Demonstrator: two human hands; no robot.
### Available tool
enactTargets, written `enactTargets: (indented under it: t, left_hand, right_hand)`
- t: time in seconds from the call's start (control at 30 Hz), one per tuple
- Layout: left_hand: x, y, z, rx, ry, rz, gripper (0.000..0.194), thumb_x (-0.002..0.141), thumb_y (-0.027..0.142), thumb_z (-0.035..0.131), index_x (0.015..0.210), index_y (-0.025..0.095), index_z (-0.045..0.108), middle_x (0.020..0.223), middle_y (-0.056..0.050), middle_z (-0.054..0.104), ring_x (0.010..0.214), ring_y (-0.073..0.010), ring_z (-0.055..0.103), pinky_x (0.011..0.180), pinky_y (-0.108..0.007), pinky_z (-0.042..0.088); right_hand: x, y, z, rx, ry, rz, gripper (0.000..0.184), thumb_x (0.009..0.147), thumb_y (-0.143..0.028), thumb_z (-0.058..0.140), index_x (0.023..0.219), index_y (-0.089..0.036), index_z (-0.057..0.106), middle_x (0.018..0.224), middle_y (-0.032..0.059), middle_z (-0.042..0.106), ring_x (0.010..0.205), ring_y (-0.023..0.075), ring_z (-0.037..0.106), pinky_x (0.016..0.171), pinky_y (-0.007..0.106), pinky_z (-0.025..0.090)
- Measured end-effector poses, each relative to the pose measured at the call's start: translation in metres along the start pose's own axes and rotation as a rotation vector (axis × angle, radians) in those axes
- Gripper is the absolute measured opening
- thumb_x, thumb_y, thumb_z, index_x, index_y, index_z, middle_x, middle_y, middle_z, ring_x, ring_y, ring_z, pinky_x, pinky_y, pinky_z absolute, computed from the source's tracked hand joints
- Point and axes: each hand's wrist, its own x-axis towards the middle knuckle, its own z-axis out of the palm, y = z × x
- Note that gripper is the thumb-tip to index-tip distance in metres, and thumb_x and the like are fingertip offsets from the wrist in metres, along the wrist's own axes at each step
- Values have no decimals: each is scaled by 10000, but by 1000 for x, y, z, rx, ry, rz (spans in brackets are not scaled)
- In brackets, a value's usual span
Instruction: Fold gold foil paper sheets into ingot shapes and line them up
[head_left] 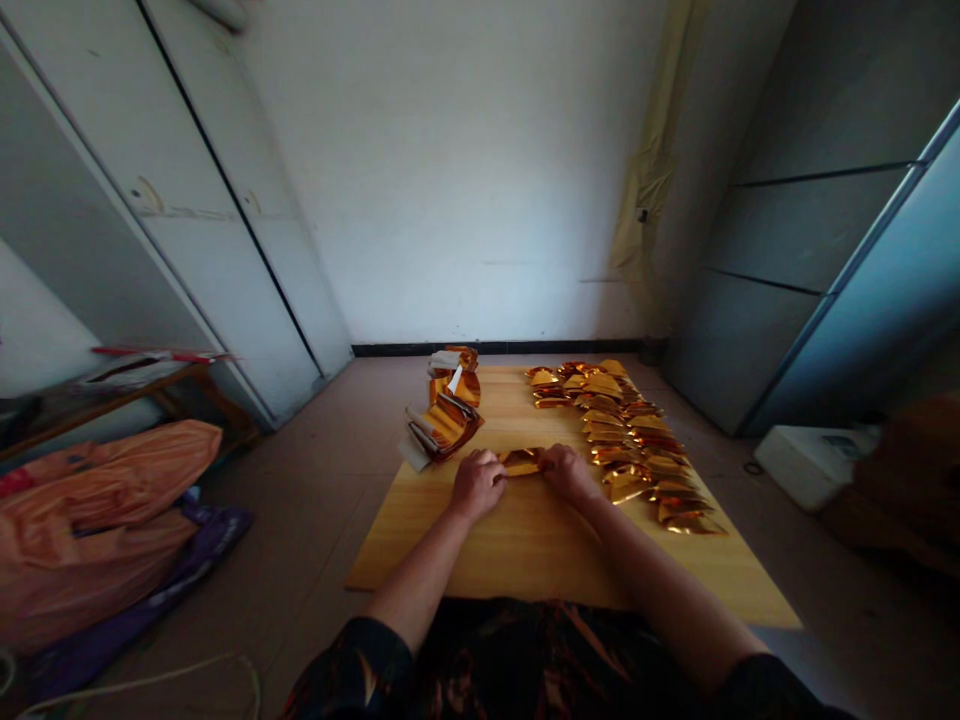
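At the far left, orange plastic sacks (97, 530) slump against a purple bag (210, 535) on the floor (300, 530), well away from our work. Moving right, a loose heap of gold foil pieces (450, 420), with some white paper among them, sits near the far edge of the wooden counter (517, 545). Next comes our left hand (478, 485), its fingers (495, 470) closed narrowly on one end of a gold foil piece (521, 462), which lies on the counter between our hands. The fingers (551, 458) of our right hand (571, 475) pinch its other end just as narrowly. To do this well, we judge, we should keep both grips level and press evenly, so the foil stays flat against the wood. One firm pass along any crease should serve better than repeated rubbing, since foil this thin probably marks and tears easily. We should match the tidy shapes in the overlapping rows of folded gold pieces (622, 440) just beyond our right hand, and keep our wrist clear of them. Further right, a white plastic box (814, 462) sits on the floor beyond the counter.
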Motion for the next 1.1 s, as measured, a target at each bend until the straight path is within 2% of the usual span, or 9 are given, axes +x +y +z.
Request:
enactTargets:
  t: [0.13,0.33,0.63,0.93,1.1]
  left_hand:
    - [-4,-3,3,-60,-13,62,138,752,126,580,739,206,692,837,-51,636,879,-176,547,814,-289,432]
    - [-1,-5,3,-98,-34,82,178,813,150,537,706,191,672,814,-41,650,864,-155,567,821,-257,432]
    - [8,1,5,75,-109,-146,200,901,254,455,823,191,628,894,-50,647,881,-159,582,758,-247,423]
    - [18,17,-10,239,-307,-262,313,952,319,318,998,191,600,1052,-87,661,964,-196,618,793,-302,470]
    - [25,16,-11,265,-345,-281,347,941,349,326,1044,197,621,1088,-97,671,987,-222,632,797,-325,490]
  right_hand:
    - [-8,3,2,-25,20,-129,234,798,-112,493,854,-200,702,920,59,663,931,166,555,832,230,372]
    - [-8,8,-1,-30,0,-138,200,878,-263,503,878,-213,697,956,38,661,923,154,556,808,225,373]
    - [2,-3,-7,-176,-38,40,313,944,-362,391,1004,-221,664,1016,70,672,940,177,586,757,248,383]
    - [12,-7,-8,-301,-121,28,318,943,-357,366,1076,-221,621,1063,98,676,990,208,609,798,291,414]
    - [15,-9,-8,-313,-123,25,336,940,-373,375,1066,-204,635,1061,116,682,1001,228,620,805,313,429]
